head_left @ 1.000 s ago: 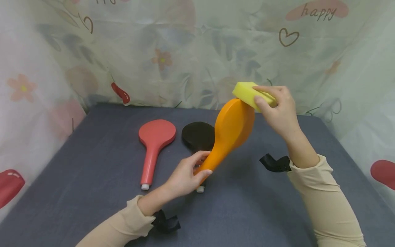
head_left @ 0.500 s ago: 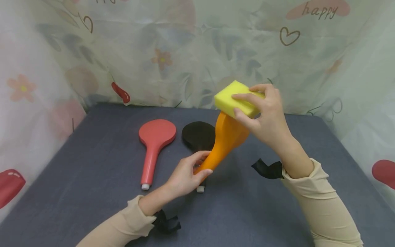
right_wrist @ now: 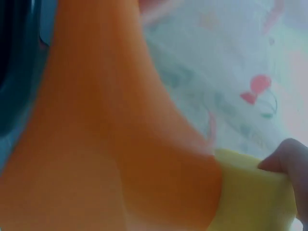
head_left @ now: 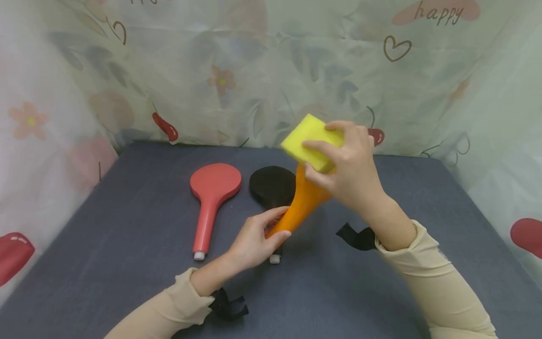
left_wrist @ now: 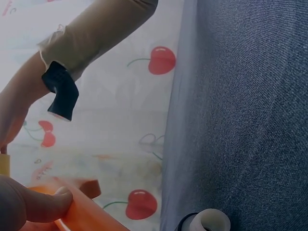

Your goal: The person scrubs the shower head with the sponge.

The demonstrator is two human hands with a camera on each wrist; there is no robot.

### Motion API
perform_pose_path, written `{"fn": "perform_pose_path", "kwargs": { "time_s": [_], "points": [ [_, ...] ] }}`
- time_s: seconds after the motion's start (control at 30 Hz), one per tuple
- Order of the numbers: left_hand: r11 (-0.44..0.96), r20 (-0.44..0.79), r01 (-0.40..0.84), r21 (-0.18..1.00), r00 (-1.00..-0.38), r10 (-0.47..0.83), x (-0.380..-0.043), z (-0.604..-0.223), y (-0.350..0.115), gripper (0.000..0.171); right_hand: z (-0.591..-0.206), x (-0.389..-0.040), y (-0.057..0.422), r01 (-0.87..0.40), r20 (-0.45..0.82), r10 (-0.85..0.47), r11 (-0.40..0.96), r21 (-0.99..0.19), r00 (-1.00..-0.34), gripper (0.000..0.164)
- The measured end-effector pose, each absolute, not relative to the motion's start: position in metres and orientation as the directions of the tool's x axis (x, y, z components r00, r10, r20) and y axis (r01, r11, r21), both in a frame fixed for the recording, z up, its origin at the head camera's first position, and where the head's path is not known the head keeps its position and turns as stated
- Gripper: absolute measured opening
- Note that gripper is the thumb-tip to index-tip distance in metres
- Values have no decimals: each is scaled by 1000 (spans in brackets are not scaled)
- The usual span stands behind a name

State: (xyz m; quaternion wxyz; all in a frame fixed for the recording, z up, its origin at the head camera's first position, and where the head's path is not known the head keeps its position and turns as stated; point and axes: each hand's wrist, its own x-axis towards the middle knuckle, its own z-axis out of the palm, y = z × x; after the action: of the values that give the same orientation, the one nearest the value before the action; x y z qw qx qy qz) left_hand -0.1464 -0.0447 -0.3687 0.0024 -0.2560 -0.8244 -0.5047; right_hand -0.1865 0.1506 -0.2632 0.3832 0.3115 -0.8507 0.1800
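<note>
My left hand [head_left: 254, 238] grips the handle of an orange hand-held shower head [head_left: 302, 202], which is tilted up off the table with its round head away from me. In my right hand [head_left: 355, 165] is a yellow sponge [head_left: 311, 141], pinched between thumb and fingers. The sponge lies against the orange head and hides much of it in the head view. From the right wrist, the sponge [right_wrist: 255, 192] meets the edge of the orange surface [right_wrist: 106, 144]. The left thumb [left_wrist: 45, 204] lies along the orange handle [left_wrist: 89, 211] in the left wrist view.
A red shower head [head_left: 216, 181] lies on the dark blue cloth-covered table [head_left: 127, 263], left of my hands. Beside it is a black one [head_left: 271, 186], partly behind the orange one. Patterned curtains [head_left: 178, 70] stand around the back and sides. Black straps [head_left: 357, 237] hang from both wrists.
My right hand has moved the sponge leftward and slightly down along the orange shower head, covering more of its round head. My left hand has stayed in place.
</note>
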Motion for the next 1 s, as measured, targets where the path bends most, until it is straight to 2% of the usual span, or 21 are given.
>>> {"fn": "perform_pose_path", "kwargs": {
  "time_s": [0.23,0.37,0.63,0.87,1.0],
  "points": [
    [342,259,418,841,-868,424,-148,-369,-45,45,-287,-180,137,-726,735,-607,646,237,-301,26],
    [337,240,394,855,-877,416,-148,-370,-45,45,-297,-177,134,-712,697,-675,613,344,-244,30],
    [323,218,363,874,-887,408,-148,-369,-45,46,-294,-180,136,-676,734,-633,655,337,-247,32],
    [329,229,375,866,-884,407,-150,-370,-46,45,-304,-179,135,-695,723,-662,615,372,-198,31],
    [322,224,370,871,-884,410,-150,-370,-46,45,-302,-180,139,-707,733,-638,630,321,-236,33]
  ]
}}
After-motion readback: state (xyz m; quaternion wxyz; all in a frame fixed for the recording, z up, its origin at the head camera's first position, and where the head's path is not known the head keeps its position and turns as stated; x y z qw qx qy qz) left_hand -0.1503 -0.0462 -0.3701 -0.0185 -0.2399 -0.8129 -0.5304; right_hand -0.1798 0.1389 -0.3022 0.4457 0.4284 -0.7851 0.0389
